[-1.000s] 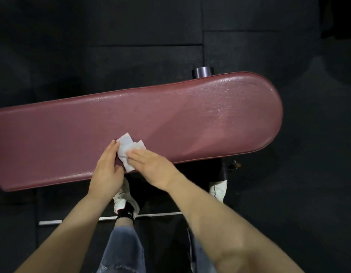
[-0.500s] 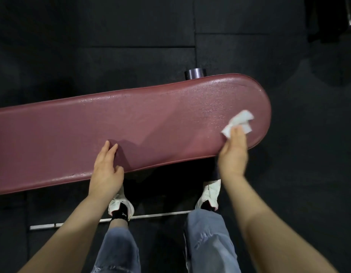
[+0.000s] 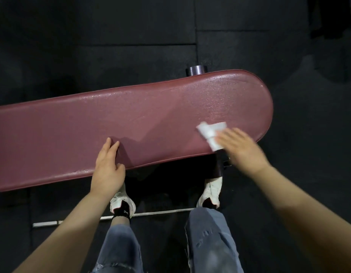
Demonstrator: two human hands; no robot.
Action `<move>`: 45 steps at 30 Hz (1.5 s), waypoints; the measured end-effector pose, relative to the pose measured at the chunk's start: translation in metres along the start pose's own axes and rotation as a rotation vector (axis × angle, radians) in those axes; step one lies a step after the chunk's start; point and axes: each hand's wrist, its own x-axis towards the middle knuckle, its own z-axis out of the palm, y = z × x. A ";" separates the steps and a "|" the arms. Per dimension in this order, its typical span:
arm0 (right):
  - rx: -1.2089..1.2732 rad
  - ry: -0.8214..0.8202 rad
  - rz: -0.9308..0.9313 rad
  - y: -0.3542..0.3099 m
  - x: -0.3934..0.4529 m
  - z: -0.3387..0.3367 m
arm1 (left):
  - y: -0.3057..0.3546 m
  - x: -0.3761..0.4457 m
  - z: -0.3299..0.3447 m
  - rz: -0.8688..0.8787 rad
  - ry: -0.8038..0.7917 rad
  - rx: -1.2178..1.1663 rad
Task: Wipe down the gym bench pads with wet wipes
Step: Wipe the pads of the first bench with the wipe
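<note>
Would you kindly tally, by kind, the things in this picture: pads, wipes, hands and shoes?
Pad: 1
Wipe: 1
Hands: 2, left hand and right hand
Shoes: 2, left shoe and right shoe
Total: 6

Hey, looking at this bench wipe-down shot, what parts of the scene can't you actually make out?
All in the head view:
- bench pad: its left end is cut off by the frame edge.
- right hand: motion-blurred, so how its fingers lie on the wet wipe is unclear.
- wet wipe: partly covered by the right hand.
- bench frame under the pad: mostly hidden by the pad and lost against the dark floor.
- left hand: palm side hidden, resting on the pad's near edge.
</note>
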 end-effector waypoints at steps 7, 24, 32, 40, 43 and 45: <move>0.276 0.122 1.032 -0.010 -0.049 0.015 | 0.005 0.000 0.004 -0.022 0.011 -0.002; 0.662 0.275 0.689 -0.231 0.079 0.063 | -0.003 -0.001 -0.004 -0.002 -0.025 -0.077; 0.329 -0.259 -0.503 -0.205 0.090 0.069 | -0.007 -0.006 -0.006 -0.043 0.001 -0.262; 0.300 -0.053 0.014 -0.025 0.005 0.009 | 0.000 -0.009 0.006 -0.044 0.031 -0.199; 0.280 0.097 0.457 0.002 -0.027 0.004 | 0.004 -0.009 0.009 -0.063 0.039 -0.194; 0.322 0.215 0.820 0.002 -0.034 0.005 | 0.007 -0.010 0.010 -0.072 0.037 -0.197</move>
